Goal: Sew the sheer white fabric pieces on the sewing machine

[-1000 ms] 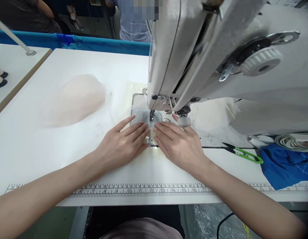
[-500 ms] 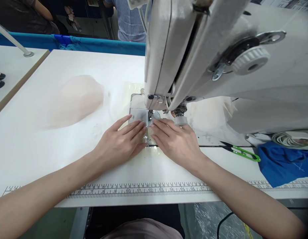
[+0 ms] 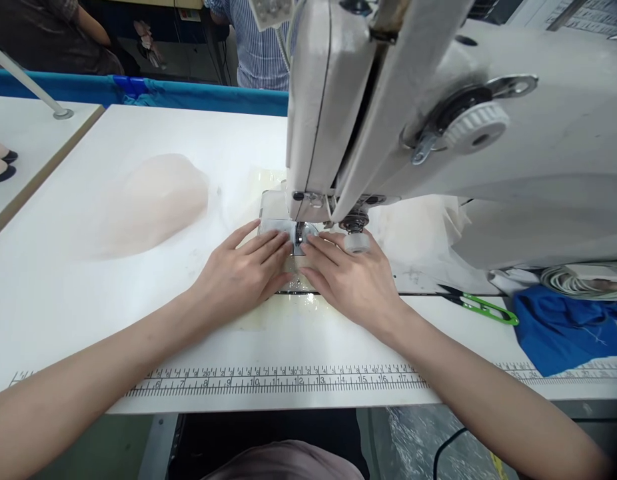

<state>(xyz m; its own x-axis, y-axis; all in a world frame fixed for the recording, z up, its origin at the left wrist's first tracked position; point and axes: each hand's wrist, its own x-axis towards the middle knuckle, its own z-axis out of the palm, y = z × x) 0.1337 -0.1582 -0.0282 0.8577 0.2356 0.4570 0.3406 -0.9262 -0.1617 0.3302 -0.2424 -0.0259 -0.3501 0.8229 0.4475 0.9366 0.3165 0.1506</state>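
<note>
My left hand (image 3: 241, 277) lies flat on a thin, see-through piece of fabric (image 3: 296, 297), fingers stretched toward the needle (image 3: 299, 235) of the white sewing machine (image 3: 413, 127). My right hand (image 3: 351, 277) lies flat beside it, fingers also extended, pressing the same piece just right of the presser foot. The fingertips of both hands nearly meet in front of the needle. A thimble-like cap covers one finger of my right hand. Neither hand grips anything.
A pale pink fabric pile (image 3: 148, 203) lies on the white table (image 3: 88, 300) to the left. Green-handled snips (image 3: 481, 307) and blue cloth (image 3: 563, 330) sit at the right. A ruler strip (image 3: 288, 381) runs along the front edge. People stand behind the blue divider (image 3: 188, 93).
Both hands have slid forward a little toward the needle, feeding the fabric under the presser foot. The view has shifted slightly.
</note>
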